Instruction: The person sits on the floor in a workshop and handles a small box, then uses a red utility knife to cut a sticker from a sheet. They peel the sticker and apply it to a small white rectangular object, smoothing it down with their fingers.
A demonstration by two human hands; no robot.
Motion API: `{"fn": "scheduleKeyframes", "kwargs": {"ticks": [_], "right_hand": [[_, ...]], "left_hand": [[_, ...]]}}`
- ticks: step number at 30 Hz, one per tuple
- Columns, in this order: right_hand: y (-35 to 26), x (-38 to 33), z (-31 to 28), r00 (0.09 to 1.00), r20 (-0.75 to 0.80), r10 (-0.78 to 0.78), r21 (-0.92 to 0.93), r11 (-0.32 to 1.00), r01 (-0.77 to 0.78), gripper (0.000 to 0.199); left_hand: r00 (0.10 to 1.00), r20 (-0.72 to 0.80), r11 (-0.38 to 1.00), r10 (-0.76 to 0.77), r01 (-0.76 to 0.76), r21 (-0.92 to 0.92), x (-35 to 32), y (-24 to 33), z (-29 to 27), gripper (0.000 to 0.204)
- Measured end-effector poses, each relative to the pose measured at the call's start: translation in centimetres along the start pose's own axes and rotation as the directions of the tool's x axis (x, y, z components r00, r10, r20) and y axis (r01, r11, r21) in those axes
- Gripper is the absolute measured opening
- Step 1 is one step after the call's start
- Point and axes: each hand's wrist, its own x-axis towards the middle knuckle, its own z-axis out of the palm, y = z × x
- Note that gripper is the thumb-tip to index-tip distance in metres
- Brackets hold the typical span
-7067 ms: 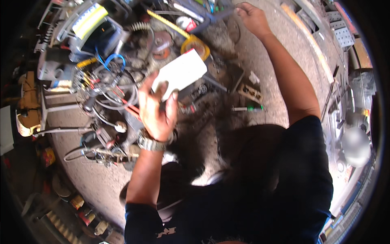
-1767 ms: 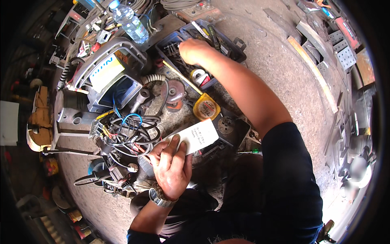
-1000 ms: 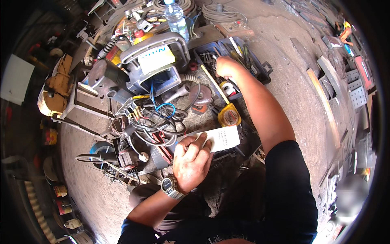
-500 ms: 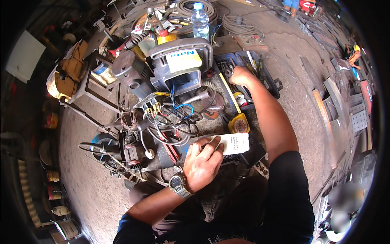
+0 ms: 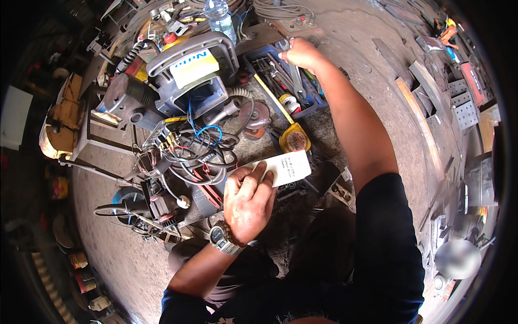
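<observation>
My left hand [image 5: 249, 202], with a watch on its wrist, is closed on a flat white printed packet [image 5: 288, 168] above my lap. At the far side my right hand [image 5: 303, 55] reaches over the blue tool tray [image 5: 309, 112]. Its fingers pinch what looks like a silver wrench [image 5: 296, 80], which slants down among the other tools. A yellow tape measure [image 5: 294, 139] lies just beyond the packet, its blade drawn out along the tray's left side. Inside the tray are several hand tools and a white-and-red roll [image 5: 290, 102].
A large power tool body [image 5: 216, 97] with a yellow-white label stands left of the tray. Tangled cables [image 5: 202, 148] and a grinder-like tool [image 5: 162, 202] lie nearer. A water bottle [image 5: 218, 19] stands behind. Metal bars and plates [image 5: 465, 116] lie at the right.
The view has shifted, so the scene sits further left and higher. My right hand has lifted from inside the tray, and the silver wrench now shows below its fingers. My left hand keeps the packet.
</observation>
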Motion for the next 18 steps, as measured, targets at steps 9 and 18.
{"fn": "scheduleKeyframes", "kwargs": {"ticks": [9, 18], "right_hand": [[-0.1, 0.7, 1.9, 0.996, -0.006, -0.093, -0.19, 0.978, 0.09, 0.053], [0.0, -2.0, 1.0, 0.938, 0.307, 0.162, -0.542, 0.84, 0.033, 0.02]], "left_hand": [[1.0, -0.003, 1.0, 0.005, -0.005, -0.001, 0.1, 0.0, 0.1, 0.045], [1.0, -0.001, 1.0, 0.006, -0.006, -0.019, 0.1, 0.0, 0.0, 0.044]]}}
